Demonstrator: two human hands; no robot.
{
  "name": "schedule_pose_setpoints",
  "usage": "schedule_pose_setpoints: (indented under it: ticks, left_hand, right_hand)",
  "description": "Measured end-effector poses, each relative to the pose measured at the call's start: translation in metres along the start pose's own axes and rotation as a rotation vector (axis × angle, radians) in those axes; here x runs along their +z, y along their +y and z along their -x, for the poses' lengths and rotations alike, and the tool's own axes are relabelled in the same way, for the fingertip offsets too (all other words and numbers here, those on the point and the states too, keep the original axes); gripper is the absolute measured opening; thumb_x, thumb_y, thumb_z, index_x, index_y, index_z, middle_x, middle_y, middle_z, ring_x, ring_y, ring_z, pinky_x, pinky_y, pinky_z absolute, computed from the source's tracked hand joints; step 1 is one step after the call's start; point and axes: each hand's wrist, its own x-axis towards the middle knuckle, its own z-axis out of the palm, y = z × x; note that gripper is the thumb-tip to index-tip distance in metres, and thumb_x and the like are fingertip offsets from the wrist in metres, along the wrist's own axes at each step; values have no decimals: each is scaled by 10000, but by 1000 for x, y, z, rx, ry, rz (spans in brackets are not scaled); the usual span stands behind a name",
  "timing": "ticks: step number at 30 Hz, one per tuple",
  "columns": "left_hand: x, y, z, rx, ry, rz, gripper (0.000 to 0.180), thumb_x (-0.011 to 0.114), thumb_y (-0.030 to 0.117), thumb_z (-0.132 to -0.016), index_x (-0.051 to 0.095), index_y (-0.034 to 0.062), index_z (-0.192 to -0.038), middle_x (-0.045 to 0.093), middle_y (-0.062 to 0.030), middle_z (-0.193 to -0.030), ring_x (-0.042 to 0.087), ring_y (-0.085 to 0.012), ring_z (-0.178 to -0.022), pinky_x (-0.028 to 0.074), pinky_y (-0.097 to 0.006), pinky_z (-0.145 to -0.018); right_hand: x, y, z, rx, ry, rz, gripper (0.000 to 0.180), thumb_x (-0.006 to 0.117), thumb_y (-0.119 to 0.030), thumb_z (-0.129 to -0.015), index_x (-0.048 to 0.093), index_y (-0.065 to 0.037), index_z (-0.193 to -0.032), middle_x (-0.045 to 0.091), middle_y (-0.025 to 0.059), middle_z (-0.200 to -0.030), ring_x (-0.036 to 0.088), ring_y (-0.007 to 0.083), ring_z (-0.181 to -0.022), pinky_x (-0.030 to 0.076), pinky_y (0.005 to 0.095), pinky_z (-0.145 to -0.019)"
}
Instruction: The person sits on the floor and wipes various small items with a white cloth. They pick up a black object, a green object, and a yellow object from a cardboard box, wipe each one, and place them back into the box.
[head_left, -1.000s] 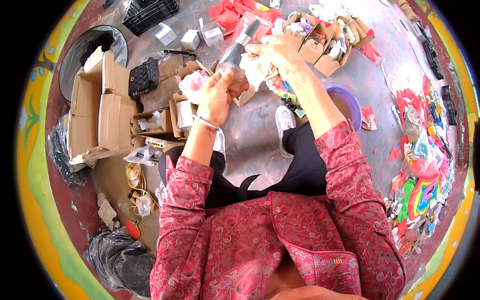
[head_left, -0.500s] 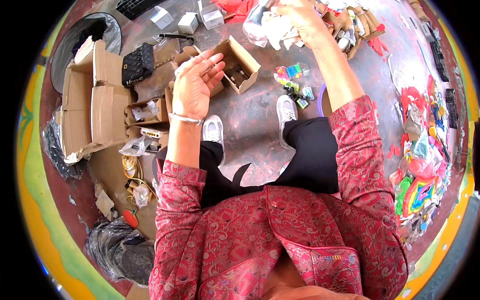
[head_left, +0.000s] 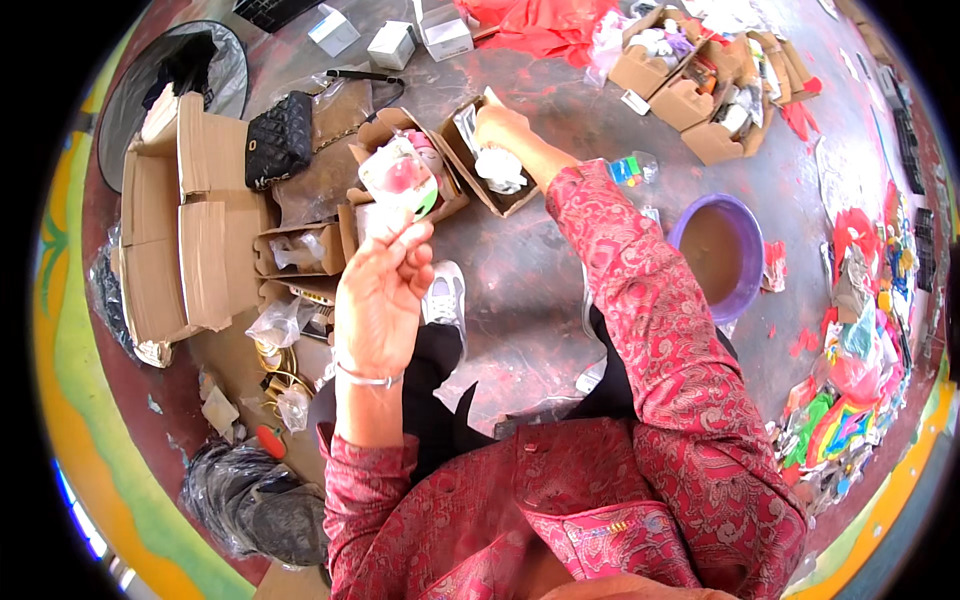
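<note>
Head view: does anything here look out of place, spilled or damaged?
Yes. At right, a heap of mixed colourful items lies loose on the floor, with red scraps strayed to its left. The purple basin also looks odd: it holds murky brown liquid amid seemingly dry goods.

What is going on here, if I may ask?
A person in a red patterned jacket is handling things. The right hand is over an open cardboard box, by a crumpled white bundle. The left hand is at a pink, white and green packet, perhaps pinching it. A purple bucket of brownish liquid stands at right.
</note>
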Motion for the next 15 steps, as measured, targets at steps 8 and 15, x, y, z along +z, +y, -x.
schedule_pose_setpoints:
  ticks: [8,15]
  left_hand:
    - [0,-9,-14,-139,39,-8,212,484,76,-851,518,15,-1052,590,-98,-959,563,-121,-786,469,-226,-676]
    - [4,-22,-17,-242,32,-62,238,487,59,-835,511,1,-1065,579,-98,-969,561,-139,-775,471,-228,-664]
  right_hand:
    - [58,18,-110,-12,-226,106,288,601,-141,-669,667,-145,-950,615,71,-1051,590,242,-973,494,376,-738]
    - [64,33,-63,-168,27,87,266,598,-107,-668,664,-89,-925,614,155,-1003,603,267,-936,497,381,-748]
